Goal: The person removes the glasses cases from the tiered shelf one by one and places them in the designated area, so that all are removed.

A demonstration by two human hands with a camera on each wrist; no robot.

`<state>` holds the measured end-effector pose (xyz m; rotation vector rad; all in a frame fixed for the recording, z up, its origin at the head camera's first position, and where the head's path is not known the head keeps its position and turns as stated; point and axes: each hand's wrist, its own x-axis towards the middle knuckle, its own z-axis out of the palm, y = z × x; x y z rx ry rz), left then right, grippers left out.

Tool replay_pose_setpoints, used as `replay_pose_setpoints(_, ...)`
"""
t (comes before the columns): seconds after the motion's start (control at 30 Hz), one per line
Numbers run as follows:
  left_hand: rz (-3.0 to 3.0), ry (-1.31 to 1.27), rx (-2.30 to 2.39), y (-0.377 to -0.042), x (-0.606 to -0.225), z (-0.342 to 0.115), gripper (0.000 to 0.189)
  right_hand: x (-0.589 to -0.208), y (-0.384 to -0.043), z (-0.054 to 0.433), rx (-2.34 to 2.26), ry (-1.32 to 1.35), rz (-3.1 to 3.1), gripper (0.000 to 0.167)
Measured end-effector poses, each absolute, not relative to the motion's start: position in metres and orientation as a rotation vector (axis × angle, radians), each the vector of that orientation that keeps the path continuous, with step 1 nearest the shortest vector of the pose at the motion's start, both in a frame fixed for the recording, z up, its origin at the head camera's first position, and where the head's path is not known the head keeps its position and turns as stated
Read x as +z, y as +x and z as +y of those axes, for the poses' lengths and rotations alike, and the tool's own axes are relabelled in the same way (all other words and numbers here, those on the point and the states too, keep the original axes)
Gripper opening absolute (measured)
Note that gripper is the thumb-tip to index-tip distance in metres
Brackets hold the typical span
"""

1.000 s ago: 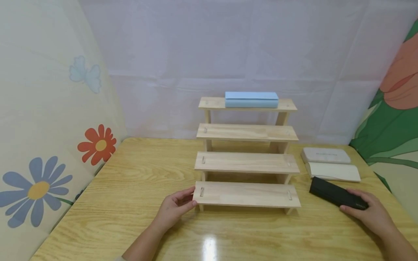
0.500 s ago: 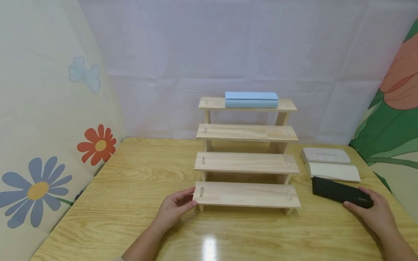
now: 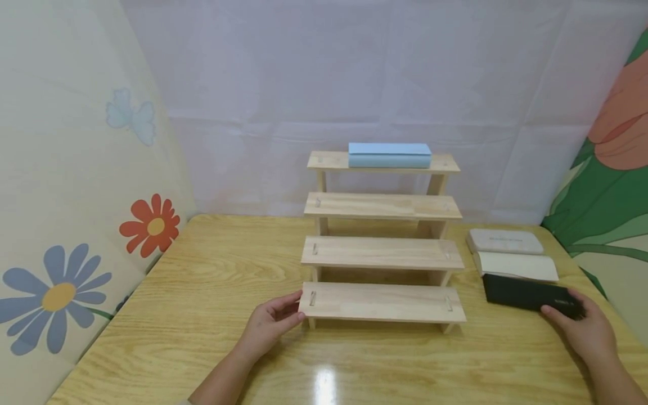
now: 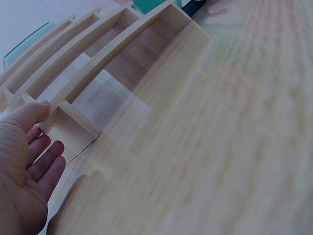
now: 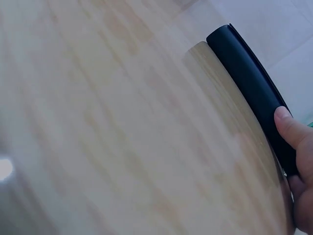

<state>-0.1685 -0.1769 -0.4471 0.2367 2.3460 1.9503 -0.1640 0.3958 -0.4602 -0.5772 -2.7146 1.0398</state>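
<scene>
My right hand (image 3: 587,332) holds a long black glasses case (image 3: 529,293) by its right end, thumb on the near side. In the right wrist view the black case (image 5: 244,73) lies along the tabletop with the thumb pressed on it. A four-step wooden display shelf (image 3: 382,301) stands in the middle of the table. At its lowest board, my left hand (image 3: 268,326) pinches the left end. The left wrist view shows the left thumb at the board's corner and the other fingers loosely bent below. On the top step rests a light blue glasses case (image 3: 390,156).
To the right of the shelf, a pale grey case (image 3: 505,241) lies behind a cream flat-topped case (image 3: 517,266), just beyond the black one. A white cloth backdrop (image 3: 263,84) hangs behind the table (image 3: 217,270). Flower-printed panels (image 3: 61,169) flank both sides.
My right hand has shifted slightly right, and the black case has turned to lie nearly parallel with the cream case. The left hand and the shelf have stayed put.
</scene>
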Motion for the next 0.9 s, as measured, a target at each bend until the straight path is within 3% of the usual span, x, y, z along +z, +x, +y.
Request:
replay_pose_setpoints(0.5,2.324,0.229,1.962,-0.168,-0.447,-0.178,0.051,-0.454,-0.172,0.391,1.131,-0.776,-2.691,0.087)
replay_pose_setpoints(0.9,2.327,0.219,1.960,-0.168,-0.447,-0.178,0.050,-0.452,-0.179,0.393,1.097,-0.716,-2.713,0.087)
